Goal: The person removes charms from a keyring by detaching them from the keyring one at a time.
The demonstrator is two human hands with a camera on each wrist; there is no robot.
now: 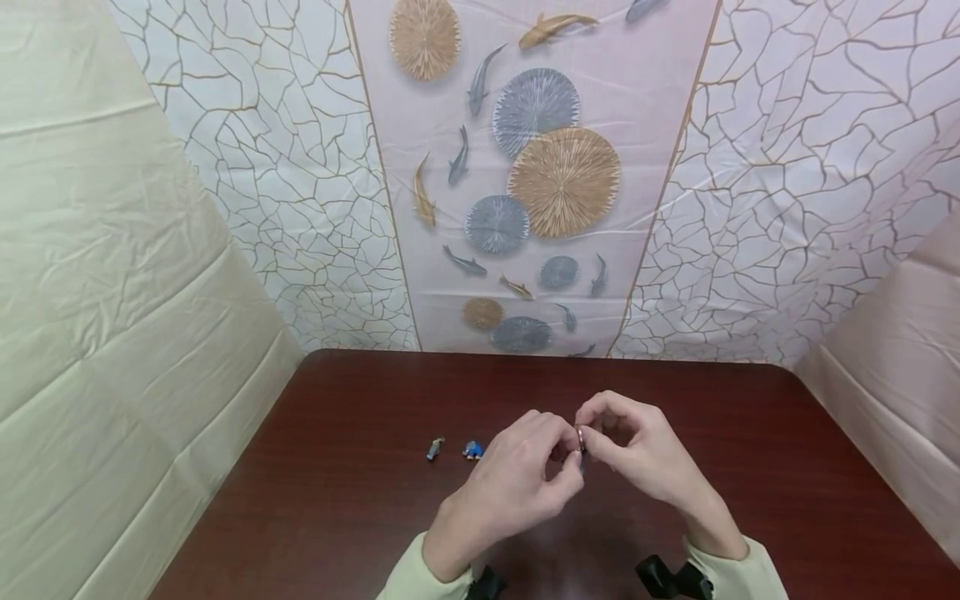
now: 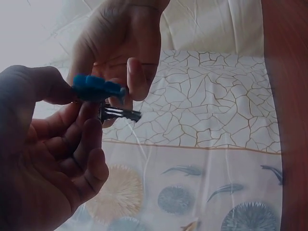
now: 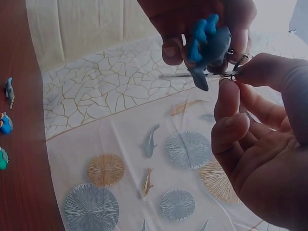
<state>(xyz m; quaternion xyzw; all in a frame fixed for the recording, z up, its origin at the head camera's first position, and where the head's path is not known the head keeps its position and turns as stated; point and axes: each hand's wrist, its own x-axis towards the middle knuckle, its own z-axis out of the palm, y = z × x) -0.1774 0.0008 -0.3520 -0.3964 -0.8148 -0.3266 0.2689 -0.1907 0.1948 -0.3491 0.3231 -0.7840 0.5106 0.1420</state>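
In the head view my left hand (image 1: pixel 513 475) and right hand (image 1: pixel 645 446) meet above the table. The left wrist view shows my left hand (image 2: pixel 53 149) pinching a small blue figurine (image 2: pixel 96 88) between thumb and fingers. A slotted dark metal piece (image 2: pixel 120 113) sticks out just beneath it. From the right wrist view, the figurine (image 3: pixel 211 45) has bright blue lobes and a grey body. There my right hand (image 3: pixel 264 125) pinches a small metal ring (image 3: pixel 239 63) between thumb and forefinger, close beside the figurine. A thin flat metal strip (image 3: pixel 178 75) passes behind the figurine.
On the dark red table (image 1: pixel 337 517), a small grey figurine (image 1: pixel 434 449) and a blue one (image 1: pixel 472 450) lie left of my hands. A green figurine (image 3: pixel 3 158) shows at the right wrist view's edge. Patterned cloth (image 1: pixel 300 167) hangs behind the table.
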